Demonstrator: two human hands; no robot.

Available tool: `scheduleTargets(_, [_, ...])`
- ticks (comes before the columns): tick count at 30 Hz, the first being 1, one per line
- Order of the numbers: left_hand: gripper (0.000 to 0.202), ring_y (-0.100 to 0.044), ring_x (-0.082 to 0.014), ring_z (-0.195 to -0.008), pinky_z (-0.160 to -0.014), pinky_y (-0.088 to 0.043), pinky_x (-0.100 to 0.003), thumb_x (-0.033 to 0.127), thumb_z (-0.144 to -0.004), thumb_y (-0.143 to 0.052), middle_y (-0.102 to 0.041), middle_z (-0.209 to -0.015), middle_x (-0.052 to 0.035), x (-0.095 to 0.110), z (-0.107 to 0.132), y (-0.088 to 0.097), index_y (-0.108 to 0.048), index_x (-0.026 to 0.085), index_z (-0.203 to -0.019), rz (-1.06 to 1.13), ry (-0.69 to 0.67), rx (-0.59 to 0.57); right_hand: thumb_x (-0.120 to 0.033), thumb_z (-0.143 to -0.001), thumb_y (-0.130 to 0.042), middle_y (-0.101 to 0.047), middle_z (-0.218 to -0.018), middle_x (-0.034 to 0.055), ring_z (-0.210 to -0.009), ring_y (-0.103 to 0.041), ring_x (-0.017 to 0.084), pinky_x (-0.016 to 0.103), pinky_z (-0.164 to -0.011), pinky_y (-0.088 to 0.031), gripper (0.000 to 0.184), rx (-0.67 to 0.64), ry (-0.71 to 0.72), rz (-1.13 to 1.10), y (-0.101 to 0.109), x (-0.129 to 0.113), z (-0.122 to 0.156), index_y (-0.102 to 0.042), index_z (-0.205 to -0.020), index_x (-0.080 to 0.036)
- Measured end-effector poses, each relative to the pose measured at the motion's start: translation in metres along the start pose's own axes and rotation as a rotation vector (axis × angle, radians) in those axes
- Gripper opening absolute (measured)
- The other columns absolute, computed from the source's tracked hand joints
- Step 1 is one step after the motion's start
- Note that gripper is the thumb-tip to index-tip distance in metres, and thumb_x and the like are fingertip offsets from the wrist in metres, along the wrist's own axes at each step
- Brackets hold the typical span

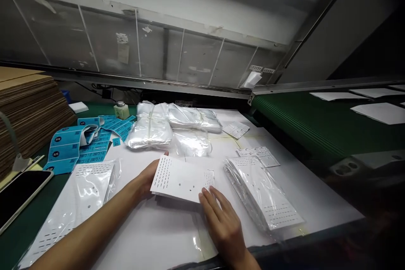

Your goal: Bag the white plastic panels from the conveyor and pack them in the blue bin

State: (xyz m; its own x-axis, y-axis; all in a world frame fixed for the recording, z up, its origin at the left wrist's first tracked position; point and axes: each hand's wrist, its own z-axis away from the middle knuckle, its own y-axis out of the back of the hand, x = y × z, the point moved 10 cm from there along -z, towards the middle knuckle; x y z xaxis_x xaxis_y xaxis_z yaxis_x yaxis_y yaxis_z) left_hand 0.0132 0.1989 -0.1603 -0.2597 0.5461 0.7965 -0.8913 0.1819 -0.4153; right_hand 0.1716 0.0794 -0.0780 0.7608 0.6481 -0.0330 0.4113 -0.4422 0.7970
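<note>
A white folded card sheet (pixel 183 179) with rows of short black dashes at both ends and a few small holes is held above the table. My left hand (pixel 150 177) grips its left end, with most of the fingers hidden behind it. At the right end, the fingers of my right hand (pixel 223 219) press on the near corner; the thumb is out of sight. To the right lies a stack of similar sheets in a clear plastic bag (pixel 265 194). Another bagged stack (pixel 85 194) lies on the left, beyond my left forearm.
Bundles of clear bags (pixel 150 130) lie at the back, near a small jar (pixel 122 110). Blue label strips (pixel 65 147), a phone (pixel 22 196) and stacked cardboard (pixel 31 109) are on the left. A green conveyor belt (pixel 294 114) carrying white sheets runs along the right.
</note>
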Motion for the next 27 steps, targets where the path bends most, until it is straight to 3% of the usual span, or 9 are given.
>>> scheduleTargets(3, [0.054,-0.063,-0.0195,-0.059,-0.058,-0.049,-0.03,0.067,-0.076,-0.05,-0.067,-0.065,-0.0059,-0.007,0.001,-0.007,-0.06,0.014,-0.072,0.158,0.077,-0.095,0.004,-0.08,-0.045,-0.059,-0.125,0.009,-0.132,-0.035,0.03,0.055,-0.098,-0.043,0.066,-0.019,-0.059,-0.065,-0.006,0.007,0.011,-0.039,-0.137,-0.028])
scheduleTargets(7, [0.059,-0.066,-0.0252,-0.083,-0.074,-0.05,-0.034,0.067,-0.076,-0.05,-0.07,-0.09,-0.0112,0.004,0.003,-0.01,-0.062,0.014,-0.097,0.114,-0.043,-0.106,-0.011,-0.082,-0.055,-0.048,-0.134,0.0079,-0.136,-0.025,0.032,0.056,-0.101,-0.039,0.044,-0.114,-0.249,-0.228,-0.02,0.027,0.023,-0.056,-0.121,-0.03])
scheduleTargets(9, [0.053,-0.065,-0.0245,-0.087,-0.077,-0.05,-0.033,0.057,-0.073,-0.062,-0.069,-0.097,-0.0101,0.015,0.008,-0.011,-0.06,0.015,-0.106,-0.006,-0.186,-0.056,-0.024,-0.083,-0.059,-0.032,-0.146,0.0069,-0.136,-0.024,0.033,0.057,-0.103,-0.035,0.047,-0.113,-0.515,-0.354,-0.024,0.051,0.029,-0.048,-0.128,-0.031])
scheduleTargets(11, [0.049,-0.064,-0.0235,-0.089,-0.079,-0.049,-0.031,0.045,-0.069,-0.071,-0.069,-0.098,-0.0077,0.025,0.014,-0.014,-0.06,0.017,-0.108,-0.168,-0.33,0.012,-0.037,-0.082,-0.06,-0.021,-0.15,0.01,-0.135,-0.027,0.032,0.057,-0.104,-0.033,0.068,-0.071,-0.861,-0.551,-0.028,0.077,0.041,-0.025,-0.14,-0.03])
scheduleTargets(13, [0.043,-0.063,-0.0229,-0.089,-0.079,-0.048,-0.03,0.041,-0.069,-0.072,-0.069,-0.097,-0.006,0.031,0.02,-0.019,-0.063,0.018,-0.104,-0.32,-0.436,0.067,-0.043,-0.08,-0.061,-0.027,-0.148,0.013,-0.132,-0.034,0.029,0.052,-0.105,-0.034,0.084,-0.026,-1.055,-0.808,-0.035,0.083,0.042,-0.01,-0.143,-0.026])
scheduleTargets(15, [0.036,-0.063,-0.0221,-0.087,-0.077,-0.048,-0.029,0.042,-0.073,-0.067,-0.069,-0.096,-0.0052,0.034,0.027,-0.022,-0.064,0.019,-0.101,-0.444,-0.515,0.111,-0.043,-0.078,-0.063,-0.046,-0.136,0.0113,-0.125,-0.045,0.026,0.046,-0.104,-0.037,0.076,0.044,-1.047,-0.998,-0.033,0.077,0.027,-0.022,-0.139,-0.024])
scheduleTargets(18, [0.034,-0.063,-0.0213,-0.084,-0.075,-0.047,-0.029,0.042,-0.078,-0.062,-0.068,-0.098,-0.005,0.04,0.038,-0.013,-0.062,0.021,-0.105,-0.586,-0.643,0.232,-0.041,-0.079,-0.062,-0.062,-0.113,0.0084,-0.11,-0.057,0.025,0.04,-0.095,-0.046,0.048,0.197,-1.016,-1.044,-0.021,0.072,0.017,-0.042,-0.119,-0.024])
scheduleTargets(23, [0.046,-0.063,-0.0234,-0.081,-0.073,-0.048,-0.031,0.053,-0.082,-0.053,-0.069,-0.091,-0.0072,0.049,0.054,-0.007,-0.059,0.021,-0.114,-0.624,-0.861,0.283,-0.036,-0.081,-0.06,-0.057,-0.115,0.0108,-0.109,-0.056,0.025,0.041,-0.094,-0.044,0.057,0.329,-0.94,-0.881,-0.01,0.07,0.023,-0.03,-0.128,-0.024])
scheduleTargets(27, [0.046,-0.062,-0.0232,-0.083,-0.071,-0.047,-0.03,0.056,-0.087,-0.039,-0.069,-0.093,-0.007,0.04,0.058,-0.009,-0.065,0.021,-0.101,-0.61,-0.757,0.374,-0.04,-0.078,-0.062,-0.05,-0.122,0.0123,-0.113,-0.051,0.026,0.044,-0.097,-0.041,0.07,0.237,-1.019,-0.875,-0.024,0.076,0.035,-0.024,-0.134,-0.024])
